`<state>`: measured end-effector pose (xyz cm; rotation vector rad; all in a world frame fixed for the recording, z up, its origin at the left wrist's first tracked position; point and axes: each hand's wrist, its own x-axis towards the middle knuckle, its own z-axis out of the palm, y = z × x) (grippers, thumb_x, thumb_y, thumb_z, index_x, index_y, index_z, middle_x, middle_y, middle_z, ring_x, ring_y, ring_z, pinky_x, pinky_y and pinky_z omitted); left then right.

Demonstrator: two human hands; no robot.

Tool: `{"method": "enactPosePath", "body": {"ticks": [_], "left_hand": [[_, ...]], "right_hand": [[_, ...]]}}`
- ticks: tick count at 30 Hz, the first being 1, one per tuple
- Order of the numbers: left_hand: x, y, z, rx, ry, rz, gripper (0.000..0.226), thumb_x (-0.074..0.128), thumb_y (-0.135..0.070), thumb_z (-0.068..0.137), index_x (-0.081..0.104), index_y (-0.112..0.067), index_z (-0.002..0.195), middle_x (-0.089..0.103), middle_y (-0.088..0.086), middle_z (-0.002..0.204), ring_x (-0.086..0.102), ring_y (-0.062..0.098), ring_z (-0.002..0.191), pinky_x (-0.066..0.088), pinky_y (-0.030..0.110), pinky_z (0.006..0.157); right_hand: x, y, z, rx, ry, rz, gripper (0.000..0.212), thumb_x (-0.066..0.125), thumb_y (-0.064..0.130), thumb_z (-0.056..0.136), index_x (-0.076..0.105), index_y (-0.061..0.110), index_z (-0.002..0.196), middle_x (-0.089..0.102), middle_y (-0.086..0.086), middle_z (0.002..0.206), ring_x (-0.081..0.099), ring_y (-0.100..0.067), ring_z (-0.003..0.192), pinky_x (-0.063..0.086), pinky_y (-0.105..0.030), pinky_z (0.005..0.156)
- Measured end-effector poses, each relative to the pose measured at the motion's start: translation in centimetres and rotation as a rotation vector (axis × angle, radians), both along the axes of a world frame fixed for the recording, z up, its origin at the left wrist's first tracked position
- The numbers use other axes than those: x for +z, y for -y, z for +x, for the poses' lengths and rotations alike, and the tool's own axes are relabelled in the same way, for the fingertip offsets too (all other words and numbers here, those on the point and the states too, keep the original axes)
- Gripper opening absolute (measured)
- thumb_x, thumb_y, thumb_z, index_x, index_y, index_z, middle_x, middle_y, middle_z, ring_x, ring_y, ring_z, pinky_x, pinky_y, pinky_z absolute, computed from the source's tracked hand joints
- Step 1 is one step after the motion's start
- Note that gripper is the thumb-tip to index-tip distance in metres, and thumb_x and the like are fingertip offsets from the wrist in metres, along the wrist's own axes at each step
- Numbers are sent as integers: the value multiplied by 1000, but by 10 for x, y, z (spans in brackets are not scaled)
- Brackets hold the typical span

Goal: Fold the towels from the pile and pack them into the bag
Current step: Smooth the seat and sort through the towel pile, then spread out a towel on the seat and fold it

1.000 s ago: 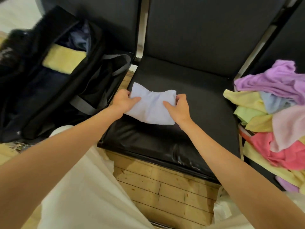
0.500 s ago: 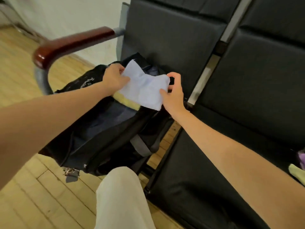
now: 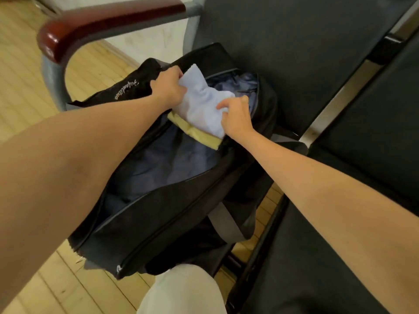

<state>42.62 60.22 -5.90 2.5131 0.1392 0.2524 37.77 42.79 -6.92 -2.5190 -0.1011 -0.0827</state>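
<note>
Both hands grip a folded white towel at frame centre: left hand on its upper-left end, right hand on lower-right edge. Towel sits over a yellow towel inside the open black bag, w/ chair armrest upper left.

A row of black padded seats with dark backrests is joined by a pale metal frame bar. A glossy reddish-brown wooden armrest caps a curved grey metal tube. Below lies a light wooden plank floor, meeting a pale wall.
</note>
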Motion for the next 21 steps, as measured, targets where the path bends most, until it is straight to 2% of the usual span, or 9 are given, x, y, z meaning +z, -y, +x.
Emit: {"method": "enactPosePath", "body": {"ticks": [2,6,8,10,11,13,15,17,21], "left_hand": [[-8,1,3,29,-12,101,24,51,-11,90,54,-12,114,61,10,112,52,32,113,27,41,101],[-26,6,4,7,-24,367,19,47,-9,91,54,-10,108,64,13,103,56,34,102,26,44,103],[-27,8,3,-27,-30,488,33,49,-11,91,48,-8,124,63,14,109,57,34,105,26,46,105],[-23,11,-3,-84,-52,555,62,53,-15,92,25,-8,146,58,16,121,55,35,112,27,48,106],[-19,12,-8,-119,-71,558,73,54,-16,92,13,-9,151,54,17,127,53,36,116,29,48,105],[-9,16,-22,-184,-103,503,82,56,-17,91,2,-11,152,41,19,140,45,38,124,34,49,102],[5,22,-41,-240,-96,438,79,55,-16,92,4,-11,152,28,19,150,36,40,132,36,50,102],[19,32,-64,-291,-91,428,73,54,-17,93,11,-9,152,22,19,153,31,39,135,35,49,103],[43,64,-114,-417,-127,412,68,54,-22,93,20,-4,149,31,22,148,40,41,128,38,45,99]], "right_hand": [[-6,0,6,-9,-29,-84,35,45,4,91,59,10,123,41,-18,134,43,-32,121,35,-27,93],[-10,-4,2,-28,-109,-362,39,46,10,94,51,7,132,16,-22,149,30,-41,132,28,-38,108],[-6,-9,-5,-22,-30,-532,30,51,17,92,59,7,119,15,-19,150,24,-37,133,22,-38,109],[4,-10,-12,35,54,-677,24,52,22,91,62,11,111,18,-16,149,21,-34,134,17,-39,111],[10,-9,-15,55,58,-720,26,53,25,91,62,13,112,19,-15,149,18,-32,136,14,-40,112],[26,-4,-25,53,5,-751,34,52,30,91,57,14,121,15,-15,151,9,-32,141,8,-43,115],[43,9,-39,39,-28,-767,42,49,31,93,49,13,131,9,-16,154,4,-32,143,6,-45,115],[62,24,-58,27,-17,-773,43,46,29,94,47,12,133,9,-18,154,5,-33,143,7,-46,115],[101,67,-110,-6,-28,-730,36,48,31,95,52,10,124,19,-21,149,12,-36,140,15,-47,112]]}}
